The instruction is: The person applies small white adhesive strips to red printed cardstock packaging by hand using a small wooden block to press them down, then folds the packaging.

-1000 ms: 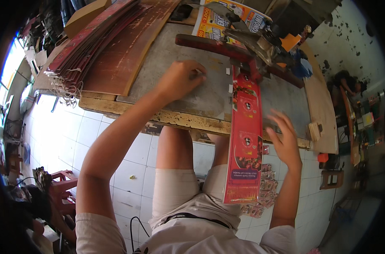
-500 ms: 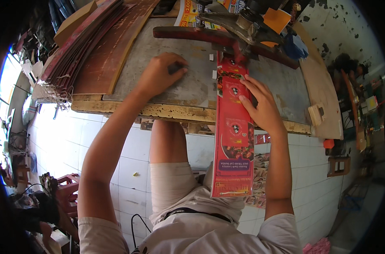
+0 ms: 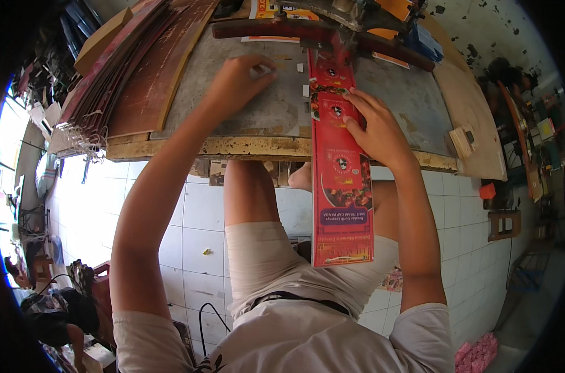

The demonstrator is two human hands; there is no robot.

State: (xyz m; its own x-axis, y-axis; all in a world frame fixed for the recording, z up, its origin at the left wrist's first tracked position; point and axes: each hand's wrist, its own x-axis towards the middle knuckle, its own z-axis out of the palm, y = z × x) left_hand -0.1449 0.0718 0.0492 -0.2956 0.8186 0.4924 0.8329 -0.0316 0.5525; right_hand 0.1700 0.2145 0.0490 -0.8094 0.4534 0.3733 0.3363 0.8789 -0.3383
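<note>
A long, glossy red printed strip (image 3: 338, 143) with food pictures lies lengthwise on the worktable (image 3: 282, 112), its near end jutting past the edge over my lap. The strip's far end reaches under the red metal bar (image 3: 263, 28) of a press-like tool. My right hand (image 3: 377, 127) lies on the strip with fingers stretched out, thumb apart. Above the table to the left hovers my left hand (image 3: 245, 78), fingers loosely curled with a gap to the thumb; nothing held is visible. Two small pale pieces (image 3: 300, 67) sit beside the strip's left edge.
Thin dark-red sheets (image 3: 114, 74) are stacked at the left, with string dangling from them. A wooden block (image 3: 463, 142) is near the right front edge. Orange and blue papers (image 3: 426, 43) lie behind the bar. Below is a white tiled floor (image 3: 198, 239).
The view has shifted, and the near end of the strip sits higher in it. My left thumb and fingers have come closer together. My right hand stays on the strip.
</note>
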